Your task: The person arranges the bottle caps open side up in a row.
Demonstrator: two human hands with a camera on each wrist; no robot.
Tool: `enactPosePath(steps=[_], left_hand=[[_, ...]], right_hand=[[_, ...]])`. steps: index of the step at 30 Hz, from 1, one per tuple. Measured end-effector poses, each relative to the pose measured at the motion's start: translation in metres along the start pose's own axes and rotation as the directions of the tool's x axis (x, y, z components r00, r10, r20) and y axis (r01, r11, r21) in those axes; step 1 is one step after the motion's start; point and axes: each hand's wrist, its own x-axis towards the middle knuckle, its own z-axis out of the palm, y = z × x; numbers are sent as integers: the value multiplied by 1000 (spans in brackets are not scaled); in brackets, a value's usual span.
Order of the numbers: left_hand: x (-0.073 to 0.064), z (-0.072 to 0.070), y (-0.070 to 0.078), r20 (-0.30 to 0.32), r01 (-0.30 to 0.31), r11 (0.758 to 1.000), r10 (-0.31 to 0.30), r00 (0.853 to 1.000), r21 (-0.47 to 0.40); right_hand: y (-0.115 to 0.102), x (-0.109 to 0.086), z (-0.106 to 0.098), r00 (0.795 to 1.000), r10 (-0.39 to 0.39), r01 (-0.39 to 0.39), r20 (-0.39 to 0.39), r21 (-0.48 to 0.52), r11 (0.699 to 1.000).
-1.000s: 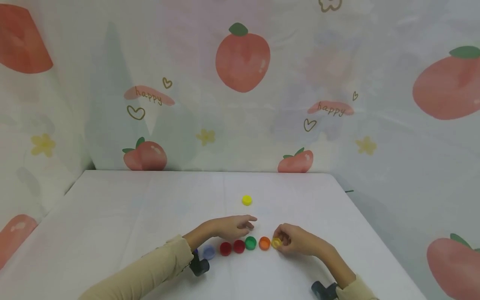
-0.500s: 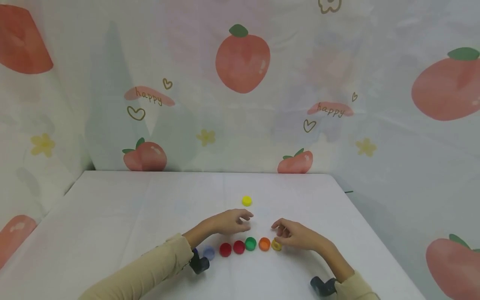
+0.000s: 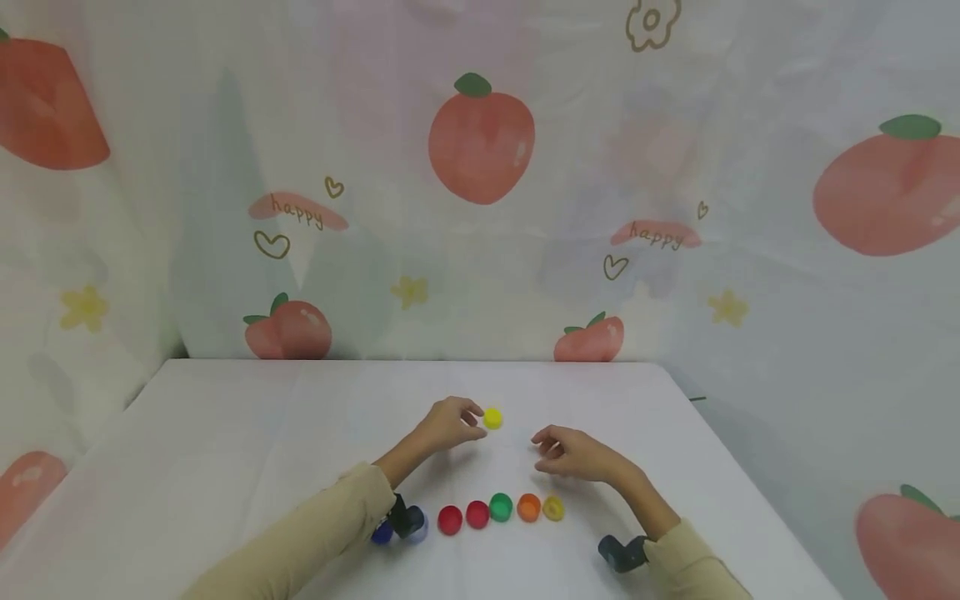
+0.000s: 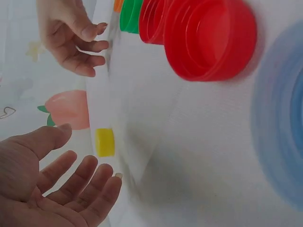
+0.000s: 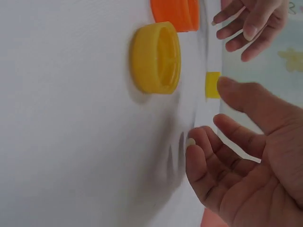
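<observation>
My left hand reaches just left of a bright yellow bottle cap, its thumb and fingers spread apart and holding nothing. In the left wrist view that same cap shows beyond the fingertips. Lower right, my right hand hovers over the table with loosely bent fingers and nothing in them. A darker yellow cap lies below it at the right end of a row. Leftward from there come an orange cap, a green cap and two red caps.
At the row's left end a pale blue cap and a dark blue cap sit partly hidden under the left wrist camera. A white cloth covers the table. Behind hangs a peach-printed curtain.
My right hand has let go of the darker yellow cap and lifted up and left. The left hand has moved farther out, close to the bright yellow cap. The head view has tilted slightly up.
</observation>
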Motion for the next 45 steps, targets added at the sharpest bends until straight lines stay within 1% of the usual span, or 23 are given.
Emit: enactPosePath(steps=[3,7,11,14,18,23,27,33,36,41,43,45], left_hand=[[2,1,2,-16,11,1000,-10,1000,13],[6,0,2,-32,42,999,-41,999,33],[13,-3,2,-48,42,998,-40,998,51],[19,-6,3,-56,41,998,-38,998,55],[25,-9,1,-40,47,997,-45,998,62],[30,-8,-2,-4,27,998,-26,1000,65],[34,-5,-3,20,14,997,-15,1000,72],[40,4,-3,34,24,994,-28,999,102],[43,9,-2,38,50,993,-55,998,111],[46,14,-1,39,116,988,-120,992,97],[46,15,-1,31,130,986,-134,991,107],[45,16,-1,25,128,984,-132,991,120]], right_hand=[[-4,10,1,997,55,-55,-59,1,999],[-9,28,1,990,90,-90,-109,2,996],[-15,44,-1,987,87,-88,-135,-4,996],[-20,53,0,987,67,-70,-147,-18,997],[-25,63,3,988,44,-49,-149,-27,998],[-26,70,8,988,26,-28,-152,-12,1000],[-24,75,11,987,18,-19,-162,-7,1000],[-23,80,14,983,-6,-2,-182,-45,999],[-24,83,16,984,-8,-6,-180,-76,997],[-27,87,18,985,22,-45,-174,-132,990],[-27,88,19,985,27,-54,-172,-157,986],[-25,88,20,985,12,-45,-174,-187,981]])
